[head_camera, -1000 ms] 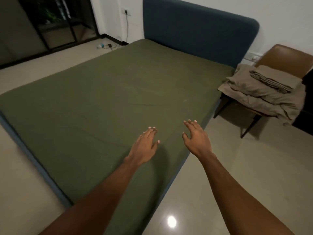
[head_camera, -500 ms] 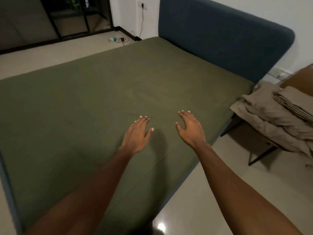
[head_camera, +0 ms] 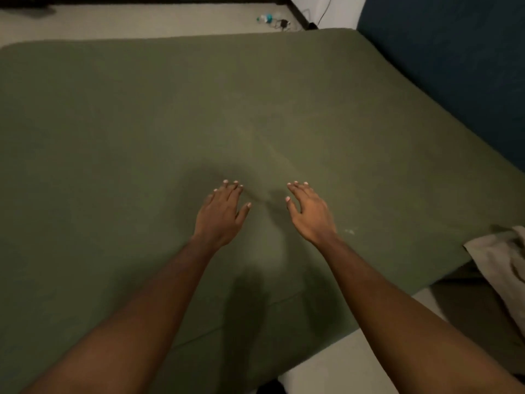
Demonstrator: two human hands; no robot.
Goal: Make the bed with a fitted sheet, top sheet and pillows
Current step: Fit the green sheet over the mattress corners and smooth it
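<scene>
Compared with the frame half a second earlier, both grips are farther in over the bed, well clear of its near edge, and the view sits closer above the mattress; the chair is out of view. The left grip (head_camera: 220, 217) is palm down with fingers straight and together, thumb spread, holding nothing. The green fitted sheet (head_camera: 136, 123) covers the mattress directly beneath both grips; contact cannot be confirmed. A shallow crease (head_camera: 264, 196) in the sheet lies between the grips. The right grip (head_camera: 311, 216) is palm down, fingers extended and slightly spread, holding nothing. A corner of beige folded linen (head_camera: 502, 260) lies beside the bed at the right edge, well apart from the grips. The blue headboard (head_camera: 454, 66) stands upper right.
</scene>
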